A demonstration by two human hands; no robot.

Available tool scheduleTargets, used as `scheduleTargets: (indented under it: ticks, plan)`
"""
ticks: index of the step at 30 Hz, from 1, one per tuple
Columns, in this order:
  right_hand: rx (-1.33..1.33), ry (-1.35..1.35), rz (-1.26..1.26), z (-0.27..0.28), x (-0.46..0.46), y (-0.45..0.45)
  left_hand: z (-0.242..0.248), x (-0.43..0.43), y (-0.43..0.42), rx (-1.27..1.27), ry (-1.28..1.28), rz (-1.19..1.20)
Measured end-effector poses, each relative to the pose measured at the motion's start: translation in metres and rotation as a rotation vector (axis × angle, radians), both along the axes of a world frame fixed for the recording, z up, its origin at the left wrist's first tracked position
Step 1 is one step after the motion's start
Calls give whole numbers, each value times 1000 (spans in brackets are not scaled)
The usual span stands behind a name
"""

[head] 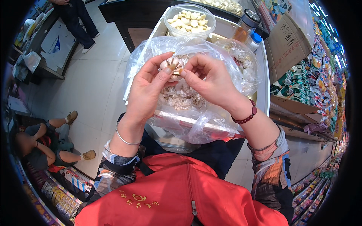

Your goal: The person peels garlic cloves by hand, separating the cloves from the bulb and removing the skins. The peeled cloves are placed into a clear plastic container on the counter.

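Observation:
My left hand (pixel 151 82) grips a partly opened garlic bulb (pixel 171 62), its thumb pressed against the cloves. At the bulb's right side, the thumb and fingertips of my right hand (pixel 208 77) pinch together on its edge, perhaps on a clove or a bit of skin. Below both hands lies a heap of papery garlic skins (pixel 181 100) in a spread clear plastic bag (pixel 144 53). Behind the bag stands a round clear plastic tub (pixel 189 33) holding many peeled cloves (pixel 188 21). Whole garlic bulbs (pixel 247 63) sit in another plastic bag to the right.
A lidded drink bottle (pixel 246 22) and a blue-capped jar (pixel 253 41) stand at the back right. Cardboard boxes (pixel 291 42) with packaged snacks border the right side. One person (pixel 76 19) stands at the upper left; another (pixel 45 144) sits low at the left.

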State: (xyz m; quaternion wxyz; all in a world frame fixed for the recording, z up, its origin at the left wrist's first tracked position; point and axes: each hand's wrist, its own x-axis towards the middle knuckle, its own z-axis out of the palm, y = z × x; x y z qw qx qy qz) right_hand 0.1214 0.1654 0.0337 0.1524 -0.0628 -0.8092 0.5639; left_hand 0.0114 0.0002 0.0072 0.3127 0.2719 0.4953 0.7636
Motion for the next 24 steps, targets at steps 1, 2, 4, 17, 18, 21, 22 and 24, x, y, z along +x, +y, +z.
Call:
scheduleTargets:
  ticks: [1, 2, 4, 17, 18, 21, 22, 24]
  plan:
    - [-12, 15, 4, 0, 0, -1, 0, 0, 0, 1, 2, -1]
    - [7, 14, -12, 0, 0, -1, -1, 0, 0, 3, 4, -1]
    - [44, 15, -40, 0, 0, 1, 0, -1, 0, 35, -71, -18]
    - [-170, -71, 30, -11, -5, -3, 5, 3, 3, -35, -88, 41]
    - [-166, -80, 23, -12, -6, -2, 5, 3, 3, -39, -52, 48]
    - [-205, -119, 57, -10, -5, 0, 4, 3, 3, -41, 6, 72]
    - [-227, -133, 78, -9, -4, 0, 5, 4, 4, -37, -9, 80]
    - [-300, -116, 105, -11, -4, -1, 4, 4, 4, -31, -19, 83]
